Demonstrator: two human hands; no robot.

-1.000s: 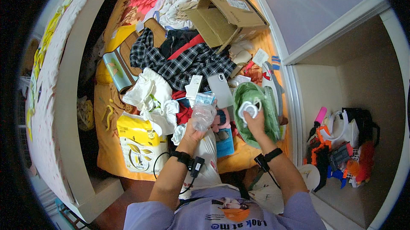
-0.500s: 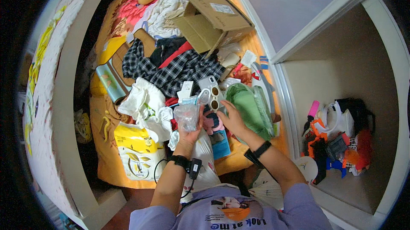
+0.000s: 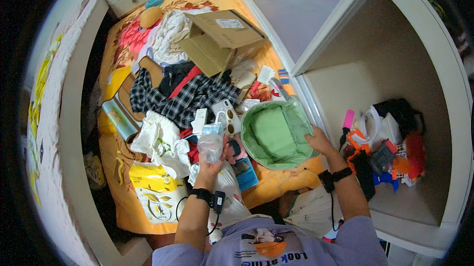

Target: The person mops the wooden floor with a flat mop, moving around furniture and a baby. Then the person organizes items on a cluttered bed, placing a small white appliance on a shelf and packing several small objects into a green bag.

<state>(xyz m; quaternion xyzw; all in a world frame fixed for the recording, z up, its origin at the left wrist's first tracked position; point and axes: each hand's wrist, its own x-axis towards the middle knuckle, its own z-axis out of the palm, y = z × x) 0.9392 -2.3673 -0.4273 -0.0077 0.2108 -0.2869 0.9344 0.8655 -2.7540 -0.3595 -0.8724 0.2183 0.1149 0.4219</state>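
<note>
left hand (image 3: 213, 163): fingers wrapped round clear crinkly plastic bag (image 3: 211, 146)
right hand (image 3: 320, 142): fingers grip near-right rim of round green cloth basket (image 3: 276, 135), on orange bed sheet (image 3: 276, 182)

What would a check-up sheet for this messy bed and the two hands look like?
Surface: bed with orange cover, mostly buried under things.
Job's things: clear plastic bag held up; green fabric basket, open and empty-looking, on the bed's right edge.
Clutter: plaid shirt, open cardboard box, white clothes, yellow-and-white bag, white sunglasses.
Hands: left hand, fingers closed on the clear plastic bag; right hand gripping the basket's rim.
Cables: black cable hanging from the left wrist band; another from the right wrist.
Surroundings: white shelf nook on the right holding toys; small drawers past the bed's far end.
</note>
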